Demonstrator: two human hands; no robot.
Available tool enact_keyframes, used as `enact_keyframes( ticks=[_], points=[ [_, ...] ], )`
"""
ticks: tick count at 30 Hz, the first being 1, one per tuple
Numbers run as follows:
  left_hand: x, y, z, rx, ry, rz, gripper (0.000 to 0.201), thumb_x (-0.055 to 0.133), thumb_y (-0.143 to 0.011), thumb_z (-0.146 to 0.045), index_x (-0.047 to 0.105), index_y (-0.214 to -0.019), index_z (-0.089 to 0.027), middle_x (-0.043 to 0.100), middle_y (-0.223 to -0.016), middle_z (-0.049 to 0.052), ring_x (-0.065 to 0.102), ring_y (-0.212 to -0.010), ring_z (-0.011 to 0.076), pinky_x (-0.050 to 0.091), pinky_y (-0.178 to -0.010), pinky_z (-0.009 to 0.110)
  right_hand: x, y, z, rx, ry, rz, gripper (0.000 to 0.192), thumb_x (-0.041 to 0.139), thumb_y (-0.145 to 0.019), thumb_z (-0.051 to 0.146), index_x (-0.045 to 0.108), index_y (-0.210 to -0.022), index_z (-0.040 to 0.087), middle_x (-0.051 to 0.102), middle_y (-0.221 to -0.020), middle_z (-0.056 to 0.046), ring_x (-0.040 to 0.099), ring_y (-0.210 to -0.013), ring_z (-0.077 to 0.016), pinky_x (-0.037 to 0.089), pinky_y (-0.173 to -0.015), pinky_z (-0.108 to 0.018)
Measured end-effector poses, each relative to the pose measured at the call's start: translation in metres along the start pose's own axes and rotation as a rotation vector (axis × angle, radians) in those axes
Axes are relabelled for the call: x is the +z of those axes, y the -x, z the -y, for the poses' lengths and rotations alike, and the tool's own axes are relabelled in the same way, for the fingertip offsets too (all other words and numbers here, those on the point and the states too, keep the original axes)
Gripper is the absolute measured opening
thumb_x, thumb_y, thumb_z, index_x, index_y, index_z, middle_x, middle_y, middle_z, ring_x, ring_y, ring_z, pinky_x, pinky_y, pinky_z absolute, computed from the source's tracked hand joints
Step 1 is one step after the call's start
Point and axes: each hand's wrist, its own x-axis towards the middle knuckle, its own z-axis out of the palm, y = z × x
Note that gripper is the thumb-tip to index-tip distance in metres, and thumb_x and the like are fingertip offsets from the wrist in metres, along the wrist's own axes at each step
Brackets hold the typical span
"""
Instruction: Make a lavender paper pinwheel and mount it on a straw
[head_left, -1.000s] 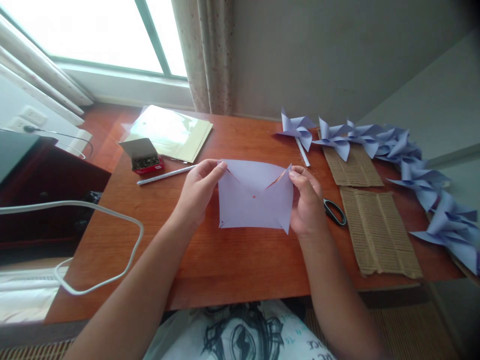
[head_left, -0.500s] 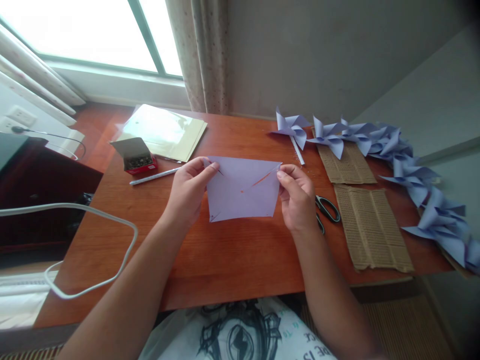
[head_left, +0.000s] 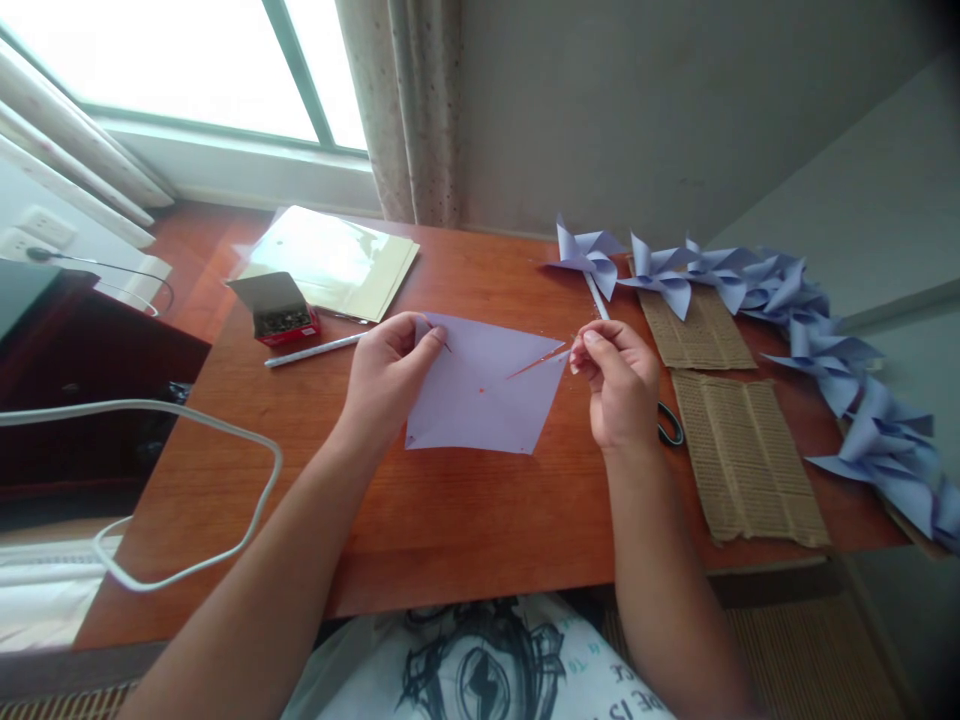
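Observation:
A lilac square of paper (head_left: 476, 405) hangs tilted in front of me above the table. My left hand (head_left: 394, 370) pinches its upper left corner between thumb and fingers. A slit runs inward from the upper right corner, a small hole shows at the middle, and the lower corners carry small marks. My right hand (head_left: 616, 375) is at the slit corner, its fingertips curled together. Whether they grip anything is too small to tell. Behind the right wrist, the dark handle of the scissors (head_left: 671, 425) shows in part.
Several lilac paper pinwheels (head_left: 589, 255) line the table's back and right side. Corrugated cardboard pieces (head_left: 750, 460) lie at right. On the left are an open red box of small fasteners (head_left: 289, 325), a rolled paper stick (head_left: 315, 350), a sheet stack (head_left: 390, 270) and a white cable (head_left: 274, 470).
My right hand has moved right and slightly down from the paper's corner, covering more of the scissors. The paper has turned clockwise a little, and its slit gapes differently. My left hand keeps its pinch.

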Motion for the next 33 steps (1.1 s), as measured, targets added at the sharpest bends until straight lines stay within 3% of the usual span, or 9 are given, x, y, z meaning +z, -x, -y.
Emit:
enact_keyframes(
  ticks=[5, 8, 11, 15, 20, 27, 33],
  points=[
    [-0.003, -0.002, -0.002, 0.139, -0.294, 0.128, 0.024, 0.066, -0.086, -0.032, 0.057, -0.069, -0.018, 0.042, -0.061, -0.004, 0.037, -0.055, 0.0099, 0.025, -0.049, 0.023, -0.007, -0.004, 0.000, -0.007, -0.011, 0.008, 0.006, 0.071, -0.083, 0.026, 0.069, -0.083, 0.021, 0.065, -0.072, 0.002, 0.057, -0.064, -0.0100, 0.044, -0.059, -0.022],
    [-0.002, 0.000, -0.001, 0.202, -0.440, 0.287, 0.020, 0.062, -0.089, -0.031, 0.061, -0.074, -0.017, 0.046, -0.063, -0.004, 0.041, -0.059, 0.0105, 0.030, -0.053, 0.023, -0.002, 0.001, 0.000, 0.020, 0.073, 0.142, 0.007, 0.071, -0.086, 0.028, 0.072, -0.087, 0.021, 0.067, -0.073, 0.002, 0.059, -0.067, -0.0113, 0.047, -0.061, -0.023],
    [0.002, 0.005, 0.000, 0.210, -0.512, 0.411, 0.016, 0.060, -0.090, -0.029, 0.066, -0.081, -0.017, 0.057, -0.068, -0.003, 0.047, -0.063, 0.0112, 0.036, -0.059, 0.023, 0.005, 0.007, -0.001, 0.039, 0.206, 0.322, 0.009, 0.072, -0.087, 0.030, 0.073, -0.091, 0.022, 0.071, -0.082, 0.000, 0.065, -0.077, -0.0143, 0.052, -0.073, -0.028],
    [0.007, 0.009, 0.001, 0.216, -0.561, 0.481, 0.014, 0.060, -0.089, -0.028, 0.069, -0.087, -0.017, 0.063, -0.073, -0.002, 0.052, -0.066, 0.0119, 0.038, -0.062, 0.024, 0.011, 0.013, -0.002, 0.022, 0.330, 0.461, 0.011, 0.073, -0.087, 0.032, 0.073, -0.094, 0.023, 0.075, -0.097, -0.003, 0.070, -0.091, -0.0188, 0.055, -0.082, -0.032],
    [0.011, 0.010, 0.004, 0.213, -0.532, 0.457, 0.010, 0.061, -0.087, -0.026, 0.067, -0.087, -0.018, 0.064, -0.074, -0.002, 0.054, -0.068, 0.0127, 0.039, -0.061, 0.024, 0.011, 0.016, -0.005, -0.005, 0.378, 0.521, 0.011, 0.072, -0.088, 0.030, 0.073, -0.096, 0.023, 0.076, -0.097, -0.003, 0.072, -0.090, -0.0199, 0.058, -0.080, -0.033],
    [0.013, 0.013, 0.008, 0.180, -0.399, 0.427, 0.026, 0.063, -0.090, -0.029, 0.064, -0.115, -0.020, 0.071, -0.085, -0.001, 0.062, -0.074, 0.0135, 0.047, -0.069, 0.025, 0.012, 0.017, -0.007, -0.034, 0.384, 0.498, 0.008, 0.072, -0.087, 0.027, 0.073, -0.094, 0.023, 0.075, -0.093, -0.003, 0.072, -0.086, -0.0197, 0.059, -0.078, -0.033],
    [0.017, 0.013, 0.007, 0.302, -0.414, 0.283, 0.028, 0.069, -0.088, -0.028, 0.066, -0.114, -0.020, 0.072, -0.105, 0.005, 0.068, -0.094, 0.0178, 0.052, -0.080, 0.027, 0.014, 0.017, -0.009, -0.039, 0.354, 0.464, 0.005, 0.072, -0.086, 0.025, 0.072, -0.091, 0.024, 0.075, -0.091, -0.002, 0.071, -0.085, -0.0196, 0.058, -0.078, -0.034]
  ],
)
